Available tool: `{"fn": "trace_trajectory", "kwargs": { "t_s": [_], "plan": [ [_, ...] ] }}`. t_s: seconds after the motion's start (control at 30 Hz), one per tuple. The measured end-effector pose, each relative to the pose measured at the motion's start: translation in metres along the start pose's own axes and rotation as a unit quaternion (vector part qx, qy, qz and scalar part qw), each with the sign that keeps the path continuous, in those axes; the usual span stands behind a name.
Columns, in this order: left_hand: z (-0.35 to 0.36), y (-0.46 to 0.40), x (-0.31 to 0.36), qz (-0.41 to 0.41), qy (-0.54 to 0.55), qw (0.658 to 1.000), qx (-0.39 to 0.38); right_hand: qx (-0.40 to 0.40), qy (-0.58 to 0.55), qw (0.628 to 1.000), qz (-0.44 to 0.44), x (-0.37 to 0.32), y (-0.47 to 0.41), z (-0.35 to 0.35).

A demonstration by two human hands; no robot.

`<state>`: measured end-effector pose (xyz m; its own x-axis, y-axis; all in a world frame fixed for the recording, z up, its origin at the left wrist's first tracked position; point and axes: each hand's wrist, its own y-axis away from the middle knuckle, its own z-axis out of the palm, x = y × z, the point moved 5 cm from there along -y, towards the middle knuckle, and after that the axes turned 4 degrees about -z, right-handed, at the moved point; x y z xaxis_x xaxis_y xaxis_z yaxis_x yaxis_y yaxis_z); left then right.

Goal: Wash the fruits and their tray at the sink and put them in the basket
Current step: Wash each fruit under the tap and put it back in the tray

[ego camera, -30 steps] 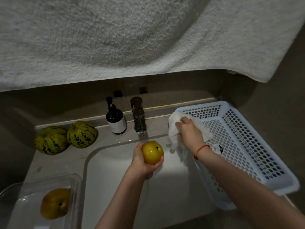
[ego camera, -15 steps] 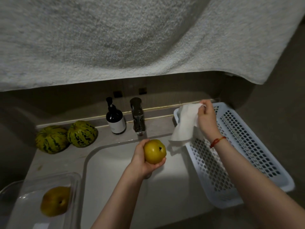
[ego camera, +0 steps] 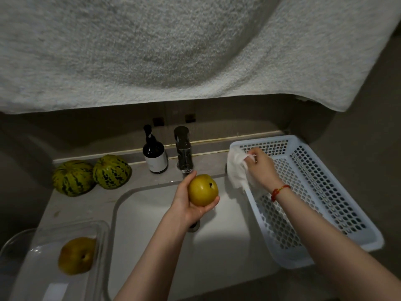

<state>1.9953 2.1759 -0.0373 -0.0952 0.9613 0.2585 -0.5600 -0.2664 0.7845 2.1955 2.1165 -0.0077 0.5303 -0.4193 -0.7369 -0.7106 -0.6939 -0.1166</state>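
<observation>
Head view. The white sink serves as the landmark. Above its basin, just in front of the faucet, the left hand cups a yellow-green fruit from below, fingers curled round its underside, the stem pit facing up. To the right of the sink, a white perforated basket lies tilted, its near-left edge overhanging the sink's right rim. The right hand, a red cord bracelet at its wrist, pinches a crumpled white cloth at the basket's far-left corner; the cloth drapes over the basket's rim toward the sink. To the left of the sink, at the near corner of the counter, a clear plastic tray holds a second yellow-brown fruit. Behind the sink, left of the faucet, a dark pump bottle with a pale label stands upright. Farther left along the counter's back, two green-striped melons sit side by side, touching. A pale towel hangs across the upper field, above and behind the sink.
</observation>
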Motion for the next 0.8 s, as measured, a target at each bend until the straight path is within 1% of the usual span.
{"fn": "trace_trajectory", "kwargs": {
  "t_s": [0.1, 0.17, 0.23, 0.3, 0.4, 0.43, 0.47, 0.5, 0.53, 0.6, 0.63, 0.67, 0.7, 0.73, 0.8],
  "plan": [
    [-0.002, 0.001, 0.000, -0.002, -0.018, 1.000, 0.003, -0.080, 0.071, 0.994, -0.017, 0.002, 0.007, 0.018],
    [-0.003, 0.001, 0.000, -0.004, -0.024, 1.000, 0.006, -0.107, 0.097, 0.989, -0.020, -0.003, 0.007, 0.021],
    [-0.003, 0.001, 0.000, -0.006, -0.029, 1.000, 0.003, -0.117, 0.107, 0.987, -0.024, -0.010, 0.006, 0.018],
    [-0.002, -0.001, 0.001, -0.006, -0.032, 0.999, -0.010, -0.085, 0.088, 0.992, -0.023, -0.018, 0.005, 0.009],
    [0.003, -0.002, 0.002, 0.008, -0.047, 0.998, -0.042, -0.005, 0.018, 0.999, -0.033, -0.038, 0.012, -0.006],
    [0.004, -0.003, 0.002, 0.015, -0.062, 0.997, -0.046, 0.005, -0.010, 0.999, -0.041, -0.045, 0.017, -0.007],
    [0.005, -0.003, 0.002, 0.022, -0.079, 0.995, -0.048, -0.005, -0.039, 0.998, -0.043, -0.051, 0.022, -0.005],
    [0.006, -0.003, 0.001, 0.030, -0.094, 0.994, -0.052, -0.036, -0.067, 0.997, -0.032, -0.056, 0.029, 0.001],
    [0.009, -0.003, 0.000, 0.038, -0.103, 0.992, -0.061, -0.085, -0.090, 0.992, -0.010, -0.059, 0.037, 0.010],
    [0.016, -0.002, -0.001, 0.057, -0.109, 0.988, -0.088, -0.196, -0.114, 0.973, 0.048, -0.061, 0.054, 0.029],
    [0.020, -0.001, 0.000, 0.074, -0.105, 0.986, -0.104, -0.225, -0.130, 0.963, 0.065, -0.062, 0.061, 0.037],
    [0.024, 0.001, 0.001, 0.095, -0.101, 0.983, -0.119, -0.227, -0.147, 0.960, 0.070, -0.063, 0.064, 0.042],
    [0.028, 0.002, 0.002, 0.121, -0.103, 0.979, -0.129, -0.210, -0.164, 0.961, 0.069, -0.062, 0.065, 0.045],
    [0.031, 0.003, 0.002, 0.145, -0.113, 0.975, -0.129, -0.182, -0.176, 0.965, 0.068, -0.061, 0.065, 0.047],
    [0.035, 0.006, 0.003, 0.173, -0.145, 0.969, -0.102, -0.116, -0.172, 0.977, 0.048, -0.059, 0.069, 0.051]
  ]
}}
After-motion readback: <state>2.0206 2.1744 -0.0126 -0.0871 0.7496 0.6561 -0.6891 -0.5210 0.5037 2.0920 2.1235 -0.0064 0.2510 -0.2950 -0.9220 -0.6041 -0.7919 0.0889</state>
